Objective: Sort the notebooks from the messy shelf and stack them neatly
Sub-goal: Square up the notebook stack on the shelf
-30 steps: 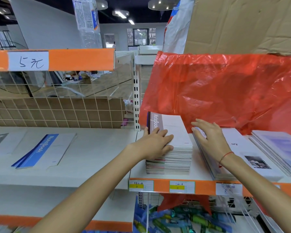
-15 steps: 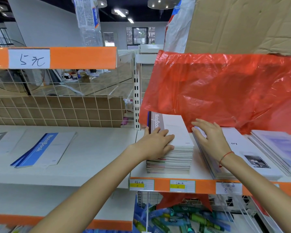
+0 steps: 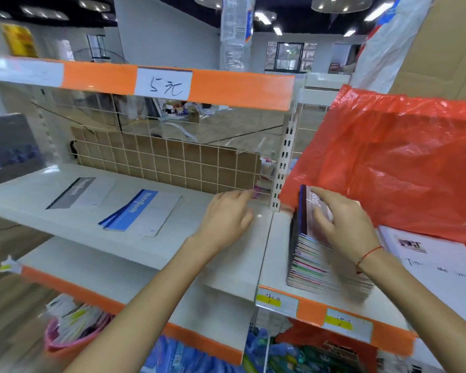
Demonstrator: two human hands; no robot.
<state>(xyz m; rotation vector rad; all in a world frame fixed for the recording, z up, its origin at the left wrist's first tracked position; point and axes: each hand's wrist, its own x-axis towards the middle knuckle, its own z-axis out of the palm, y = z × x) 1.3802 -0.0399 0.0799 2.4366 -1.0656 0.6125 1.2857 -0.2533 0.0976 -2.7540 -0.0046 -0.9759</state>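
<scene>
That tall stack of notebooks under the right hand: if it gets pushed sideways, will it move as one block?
Probably not. The notebook stack is many thin loose books with edges already fanned, so layers likely shear. It looks heavy. The right hand pressing on top should help hold it together.

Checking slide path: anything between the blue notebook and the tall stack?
Head view: left hand over bare shelf, then the upright post, between blue notebook and stack.

Scene brightly lit by ceiling lights (image 3: 264,17); motion blur seen throughout, edges bent by wide-angle distortion, shadows faint
</scene>
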